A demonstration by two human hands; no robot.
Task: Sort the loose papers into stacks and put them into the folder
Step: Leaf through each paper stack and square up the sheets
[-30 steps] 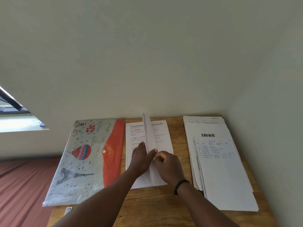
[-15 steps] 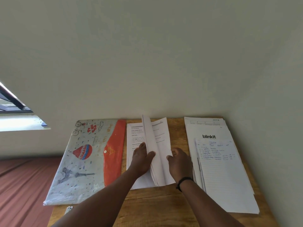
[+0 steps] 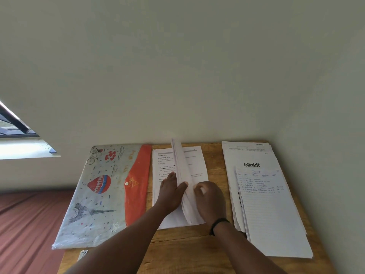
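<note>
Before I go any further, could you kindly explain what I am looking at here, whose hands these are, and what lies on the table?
There is no machine: a person wears a wide-angle camera on the head, looking forward and down at their own two bare hands. On the wooden table lie three things. At the left is a plastic folder with a balloon print and an orange flap. In the middle is a printed stack. The left hand and the right hand hold some of its sheets lifted on edge. At the right lies another pile, with a handwritten lined sheet on top.
</note>
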